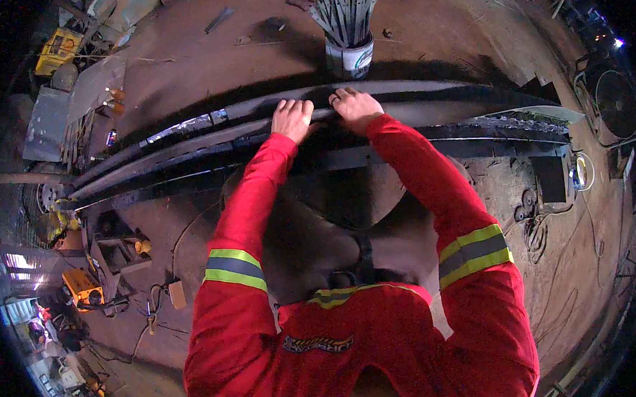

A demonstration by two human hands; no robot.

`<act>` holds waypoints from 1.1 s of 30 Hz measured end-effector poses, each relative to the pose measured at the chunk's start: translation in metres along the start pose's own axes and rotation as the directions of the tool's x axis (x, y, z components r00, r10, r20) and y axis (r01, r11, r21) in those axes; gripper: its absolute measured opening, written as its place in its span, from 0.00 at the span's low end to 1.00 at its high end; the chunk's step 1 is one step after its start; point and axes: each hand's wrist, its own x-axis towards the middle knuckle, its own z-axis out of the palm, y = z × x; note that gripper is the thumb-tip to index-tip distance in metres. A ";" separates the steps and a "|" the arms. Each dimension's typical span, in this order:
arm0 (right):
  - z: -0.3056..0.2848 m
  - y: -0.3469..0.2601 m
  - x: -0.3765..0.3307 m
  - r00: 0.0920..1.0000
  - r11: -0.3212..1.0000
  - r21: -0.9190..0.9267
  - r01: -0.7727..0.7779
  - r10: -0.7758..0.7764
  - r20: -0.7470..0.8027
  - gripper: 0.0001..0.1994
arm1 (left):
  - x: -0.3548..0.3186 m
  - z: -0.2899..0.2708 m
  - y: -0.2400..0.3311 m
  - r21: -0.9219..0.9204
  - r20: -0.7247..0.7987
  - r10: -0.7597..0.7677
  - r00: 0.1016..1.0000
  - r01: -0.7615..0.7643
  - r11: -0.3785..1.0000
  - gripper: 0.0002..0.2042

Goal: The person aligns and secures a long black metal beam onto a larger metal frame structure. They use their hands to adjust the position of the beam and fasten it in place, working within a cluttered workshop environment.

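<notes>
A long, thin grey metal strip [432, 111] runs from left to right in front of me, curved by the lens. My left hand [294, 120] is closed over its edge, knuckles up. Just to the right, my right hand [355, 108] grips the same strip with bent fingers, and a dark ring shows on one finger. The fingertips of both hands are hidden behind the metal. Dark steel beams [466, 150] lie under and nearer than the strip, parallel to it.
Beyond the strip stands a white bucket [349, 59] full of flat metal pieces [344, 17]. A coiled cable [535, 237] lies at right, near a round fan-like object [616, 104]. On the left are a yellow machine [83, 288], a metal box frame [122, 257] and a yellow case [58, 51].
</notes>
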 end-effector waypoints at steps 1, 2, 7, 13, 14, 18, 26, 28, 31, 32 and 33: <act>-0.004 0.001 -0.005 1.000 1.000 -0.013 -0.008 0.008 0.009 0.15 | -0.002 0.002 0.003 -0.007 0.028 -0.006 1.000 0.007 1.000 0.22; -0.007 0.003 -0.010 0.993 0.999 -0.006 -0.042 0.042 0.109 0.18 | -0.007 0.002 0.003 -0.019 0.002 -0.024 1.000 0.024 1.000 0.22; -0.019 0.033 -0.042 0.992 0.997 0.025 -0.068 0.065 0.109 0.26 | -0.036 -0.022 -0.041 -0.069 0.141 -0.181 0.973 0.192 0.979 0.23; -0.039 0.070 -0.015 0.856 0.783 0.451 -0.428 0.190 0.482 0.27 | -0.022 -0.034 -0.059 -0.484 0.436 -0.144 0.888 0.366 0.794 0.20; -0.018 0.096 -0.018 0.922 0.875 0.395 -0.279 0.129 0.365 0.26 | 0.008 -0.027 -0.036 -0.666 0.431 -0.018 0.902 0.332 0.668 0.19; -0.052 0.077 0.026 0.658 0.809 0.347 -0.474 0.063 0.751 0.20 | 0.056 0.004 -0.009 -0.656 0.637 0.079 0.767 0.486 0.577 0.18; -0.031 0.095 0.043 0.472 0.726 0.365 -0.583 -0.063 0.879 0.19 | 0.123 -0.010 0.010 -0.386 0.804 0.182 0.566 0.264 0.884 0.22; -0.033 0.088 0.047 0.492 0.769 0.358 -0.530 -0.064 0.868 0.19 | 0.129 -0.019 0.011 -0.394 0.810 0.221 0.544 0.224 0.892 0.20; -0.043 0.084 0.051 0.474 0.738 0.394 -0.548 -0.113 0.873 0.20 | 0.118 -0.021 0.014 -0.434 0.775 0.208 0.597 0.264 0.861 0.14; -0.037 0.086 0.052 0.484 0.718 0.423 -0.552 -0.136 0.864 0.19 | 0.115 -0.014 0.013 -0.472 0.742 0.232 0.629 0.244 0.847 0.14; -0.032 0.088 0.051 0.494 0.698 0.451 -0.556 -0.159 0.855 0.19 | 0.111 -0.008 0.012 -0.507 0.708 0.255 0.659 0.223 0.832 0.13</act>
